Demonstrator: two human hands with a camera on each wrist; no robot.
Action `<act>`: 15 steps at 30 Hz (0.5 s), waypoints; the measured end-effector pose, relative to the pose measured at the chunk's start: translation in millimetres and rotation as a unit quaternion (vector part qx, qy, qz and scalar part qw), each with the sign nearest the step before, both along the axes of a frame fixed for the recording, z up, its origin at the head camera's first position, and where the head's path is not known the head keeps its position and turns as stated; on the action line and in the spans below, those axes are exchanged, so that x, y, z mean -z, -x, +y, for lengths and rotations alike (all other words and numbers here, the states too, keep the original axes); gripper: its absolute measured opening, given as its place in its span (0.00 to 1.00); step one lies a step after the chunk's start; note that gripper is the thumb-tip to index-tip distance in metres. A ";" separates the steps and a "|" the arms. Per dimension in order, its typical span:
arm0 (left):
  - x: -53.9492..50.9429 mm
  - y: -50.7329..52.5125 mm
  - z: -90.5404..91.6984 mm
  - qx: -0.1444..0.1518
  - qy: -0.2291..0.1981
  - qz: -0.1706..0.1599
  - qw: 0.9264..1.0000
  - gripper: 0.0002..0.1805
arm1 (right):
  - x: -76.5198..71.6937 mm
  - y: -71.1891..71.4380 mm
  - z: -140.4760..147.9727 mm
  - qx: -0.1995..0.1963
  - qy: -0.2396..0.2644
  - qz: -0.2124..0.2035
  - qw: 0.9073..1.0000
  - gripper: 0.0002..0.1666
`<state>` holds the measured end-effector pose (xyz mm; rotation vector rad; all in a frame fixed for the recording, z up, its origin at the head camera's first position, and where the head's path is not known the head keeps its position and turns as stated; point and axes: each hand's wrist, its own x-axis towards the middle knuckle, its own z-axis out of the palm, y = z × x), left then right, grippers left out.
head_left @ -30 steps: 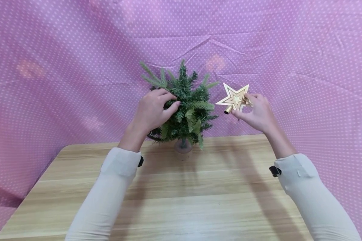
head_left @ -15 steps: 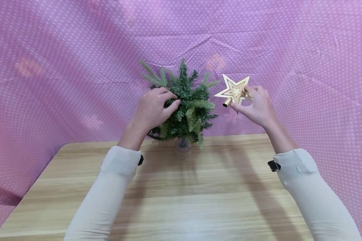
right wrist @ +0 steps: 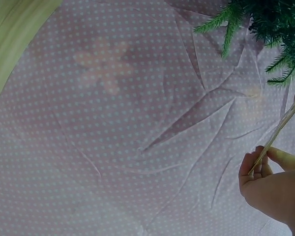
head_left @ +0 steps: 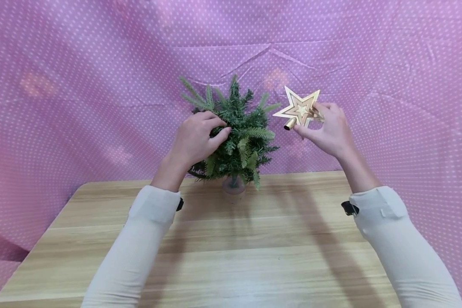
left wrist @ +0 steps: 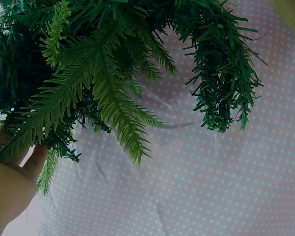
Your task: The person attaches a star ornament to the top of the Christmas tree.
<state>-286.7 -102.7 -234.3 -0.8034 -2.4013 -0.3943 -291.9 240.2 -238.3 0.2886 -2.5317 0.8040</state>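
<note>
A small artificial Christmas tree (head_left: 236, 115) stands upright at the table's back edge. My left hand (head_left: 194, 139) holds the left side of its foliage between thumb and fingers. In the left wrist view, that hand (left wrist: 12, 187) reaches into the branches (left wrist: 103, 54), which partly hide the fingertips. To the right of the tree, my right hand (head_left: 333, 130) pinches a gold star tree topper (head_left: 301, 110) in the air, apart from the branches. Its short hollow tube points down and to the left. The right wrist view shows the star (right wrist: 280, 125) nearly edge-on.
The tree's pale round base (head_left: 233, 190) rests on the light wooden table (head_left: 235, 252). Behind hangs a pink dotted cloth (head_left: 138, 55), close to the tree and both hands.
My right hand has raised the star, now higher beside the upper part of the tree. The left hand and the tree have stayed in place.
</note>
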 end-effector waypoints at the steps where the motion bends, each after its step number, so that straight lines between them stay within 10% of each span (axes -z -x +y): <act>1: -0.1 0.0 0.1 0.000 0.000 0.000 1.000 0.19 | -1.0 -0.5 -0.1 0.001 0.000 0.001 1.000 0.52; 15: -1.3 -1.0 0.4 -0.007 0.008 -0.004 1.000 0.19 | -9.7 -5.4 -4.2 -0.019 0.025 0.037 0.999 0.49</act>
